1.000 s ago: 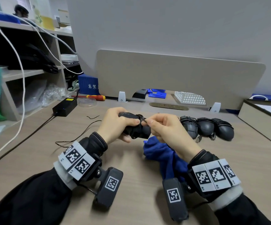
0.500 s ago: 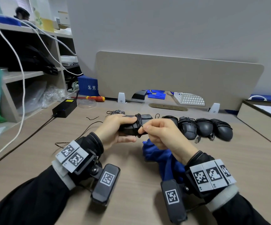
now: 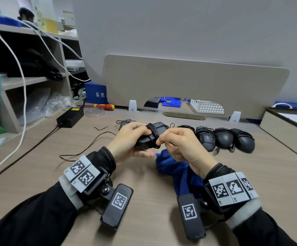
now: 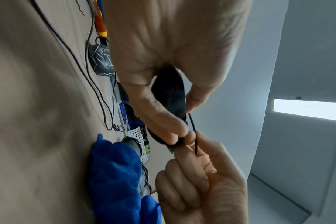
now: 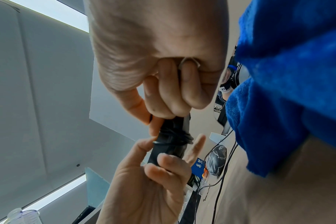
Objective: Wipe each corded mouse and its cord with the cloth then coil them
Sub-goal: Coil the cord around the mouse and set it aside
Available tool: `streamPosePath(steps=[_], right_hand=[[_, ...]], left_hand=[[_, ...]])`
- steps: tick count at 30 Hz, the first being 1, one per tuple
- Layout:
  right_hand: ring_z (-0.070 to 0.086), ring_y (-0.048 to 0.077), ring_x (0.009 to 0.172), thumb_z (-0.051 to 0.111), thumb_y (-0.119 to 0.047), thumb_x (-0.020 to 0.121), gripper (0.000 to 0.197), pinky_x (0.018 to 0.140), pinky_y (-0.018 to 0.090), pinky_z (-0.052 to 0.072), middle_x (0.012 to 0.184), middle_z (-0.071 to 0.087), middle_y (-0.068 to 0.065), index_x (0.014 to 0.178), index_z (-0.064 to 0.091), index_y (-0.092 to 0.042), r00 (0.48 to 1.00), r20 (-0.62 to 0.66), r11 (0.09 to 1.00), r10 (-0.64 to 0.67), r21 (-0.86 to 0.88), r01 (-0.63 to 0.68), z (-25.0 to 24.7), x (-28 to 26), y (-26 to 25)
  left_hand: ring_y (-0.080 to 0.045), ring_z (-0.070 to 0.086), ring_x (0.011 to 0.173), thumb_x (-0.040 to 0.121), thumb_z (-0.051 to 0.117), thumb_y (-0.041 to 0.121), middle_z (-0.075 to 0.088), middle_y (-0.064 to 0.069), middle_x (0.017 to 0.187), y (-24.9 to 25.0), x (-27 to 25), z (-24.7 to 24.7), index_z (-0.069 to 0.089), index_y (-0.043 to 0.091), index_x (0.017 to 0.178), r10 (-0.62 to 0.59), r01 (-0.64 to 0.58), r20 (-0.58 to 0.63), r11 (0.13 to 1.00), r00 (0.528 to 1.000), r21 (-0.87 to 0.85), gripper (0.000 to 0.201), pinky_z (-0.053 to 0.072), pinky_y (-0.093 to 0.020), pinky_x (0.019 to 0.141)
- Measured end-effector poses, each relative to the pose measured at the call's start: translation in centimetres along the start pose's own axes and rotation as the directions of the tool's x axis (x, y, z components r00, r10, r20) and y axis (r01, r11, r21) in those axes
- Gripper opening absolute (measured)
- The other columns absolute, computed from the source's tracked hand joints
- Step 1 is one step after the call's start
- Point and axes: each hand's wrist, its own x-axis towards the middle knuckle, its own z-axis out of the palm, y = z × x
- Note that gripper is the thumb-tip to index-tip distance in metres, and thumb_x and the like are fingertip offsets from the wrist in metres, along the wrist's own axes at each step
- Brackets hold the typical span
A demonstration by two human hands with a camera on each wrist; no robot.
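Observation:
My left hand grips a black corded mouse above the desk, thumb on top, fingers below. Its black cord is wound in several turns round the body. My right hand pinches the cord's end against the mouse's side. The blue cloth lies bunched on the desk under my right wrist. Three dark mice with cords wrapped round them sit in a row to the right. A patterned grey mouse lies behind my left hand, its thin cord trailing left.
A black power brick and a red-and-yellow screwdriver lie at the back left near the shelves. A beige divider panel closes the desk's far edge. A white perforated basket and a beige box stand at the right.
Both hands have lifted the mouse slightly up and away. The patterned grey mouse behind my left hand has come into sight. The right hand keeps its pinch on the cord.

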Motion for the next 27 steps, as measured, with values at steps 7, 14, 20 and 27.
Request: streamPosePath(steps=[7,14,20,27], right_hand=[[0.031,0.01,0.045,0.063,-0.015,0.095,0.012,0.042,0.02,0.019,0.058,0.045,0.001,0.092,0.069,-0.005,0.988,-0.132,0.989,0.076,0.139,-0.057,-0.7,0.4,0.8],[0.053,0.011,0.067,0.07,-0.014,0.082,0.015,0.049,0.017,0.043,0.077,0.061,0.002,0.097,0.067,-0.01,0.979,-0.149,0.751,0.142,0.66,-0.009,-1.9,0.6,0.4],[0.048,0.009,0.062,0.059,-0.034,0.093,0.024,0.051,0.017,0.045,0.07,0.049,-0.003,0.092,0.064,-0.011,0.995,-0.088,0.722,0.044,0.691,0.029,-1.1,0.7,0.3],[0.053,0.016,0.047,0.045,-0.022,0.106,0.024,0.04,0.022,0.04,0.071,0.063,0.01,0.093,0.057,-0.006,0.988,-0.153,0.96,0.027,0.281,0.017,-0.3,0.6,0.2]], left_hand=[[-0.037,0.063,0.051,0.095,0.046,0.001,0.063,-0.027,0.092,0.2,0.3,-0.6,0.048,0.019,0.124,0.155,-0.157,-0.086,0.988,0.984,-0.014,0.033,0.053,-0.031,0.041],[-0.042,0.069,0.061,0.096,0.046,-0.002,0.053,-0.016,0.096,0.2,0.1,-0.5,0.052,0.02,0.108,0.242,-0.238,-0.047,0.968,0.969,0.086,0.026,0.055,-0.033,0.045],[-0.039,0.066,0.056,0.097,0.041,-0.001,0.058,-0.023,0.095,0.1,0.1,-0.2,0.034,0.02,0.102,0.231,-0.23,-0.011,0.969,0.973,0.09,0.022,0.052,-0.032,0.041],[-0.042,0.066,0.061,0.095,0.049,0.0,0.06,-0.01,0.091,-0.2,-0.5,-0.4,0.038,0.02,0.103,0.372,-0.403,0.154,0.839,0.915,0.365,0.024,0.052,-0.038,0.046]])
